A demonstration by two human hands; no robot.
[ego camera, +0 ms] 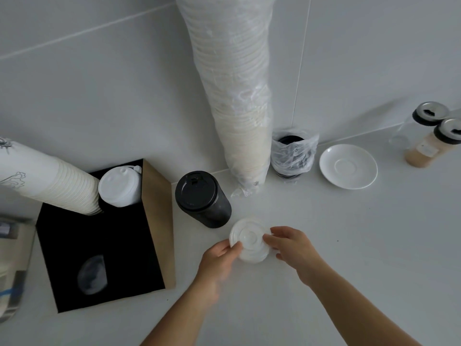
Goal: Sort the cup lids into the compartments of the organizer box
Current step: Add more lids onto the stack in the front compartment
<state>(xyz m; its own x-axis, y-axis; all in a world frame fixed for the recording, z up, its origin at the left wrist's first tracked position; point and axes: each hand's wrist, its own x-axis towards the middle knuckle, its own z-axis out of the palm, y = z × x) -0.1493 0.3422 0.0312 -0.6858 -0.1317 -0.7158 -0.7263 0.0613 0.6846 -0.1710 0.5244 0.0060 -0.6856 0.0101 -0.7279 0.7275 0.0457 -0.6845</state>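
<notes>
White translucent plastic cup lids (250, 241), stacked, are gripped at opposite rims by the left hand (219, 255) and right hand (294, 248) above the white bench (349, 245), just beside the black lid stack (203, 199) and right of the black compartmented organizer box (104, 245).

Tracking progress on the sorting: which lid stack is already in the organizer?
The white sip-lid stack, in the box's back compartment. The black stack stands beside the box; both hands hold the clear stack.
</notes>
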